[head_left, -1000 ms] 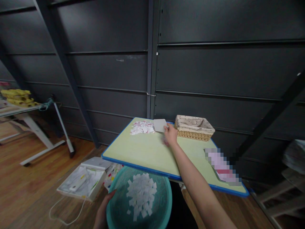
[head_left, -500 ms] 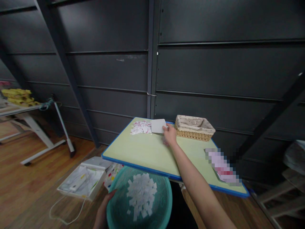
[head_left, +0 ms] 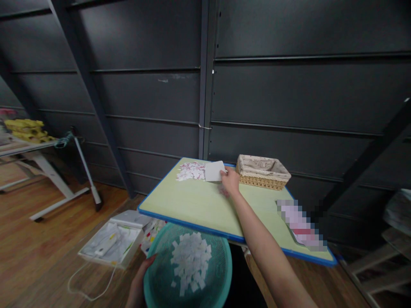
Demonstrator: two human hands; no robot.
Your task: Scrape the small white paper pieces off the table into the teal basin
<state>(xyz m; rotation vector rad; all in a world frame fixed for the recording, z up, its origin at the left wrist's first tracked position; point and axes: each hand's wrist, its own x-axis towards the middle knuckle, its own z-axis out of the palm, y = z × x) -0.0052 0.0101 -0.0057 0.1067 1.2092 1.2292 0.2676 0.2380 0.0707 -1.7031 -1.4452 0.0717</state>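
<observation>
With my right hand [head_left: 230, 181] I hold a flat white card [head_left: 214, 171] by its right edge, fingers closed on it. The card's left edge meets a pile of white and pink paper scraps [head_left: 190, 171] on the pale yellow-green tabletop [head_left: 189, 205]. My left hand [head_left: 145, 269] grips the left rim of a green plastic basket [head_left: 221, 273] just below the table's front edge. White paper pieces [head_left: 192, 261] lie inside that basket. The fingers under its rim are partly hidden.
A cloth-lined wicker basket [head_left: 263, 173] stands at the table's back right. A blurred-out pinkish sheet [head_left: 302, 226] lies at the right. On the floor at left is an open white box [head_left: 112, 244] with a cord. A dark panelled wall [head_left: 154, 94] rises behind.
The card in my right hand has tilted slightly. My left hand and the green basket have stayed in place.
</observation>
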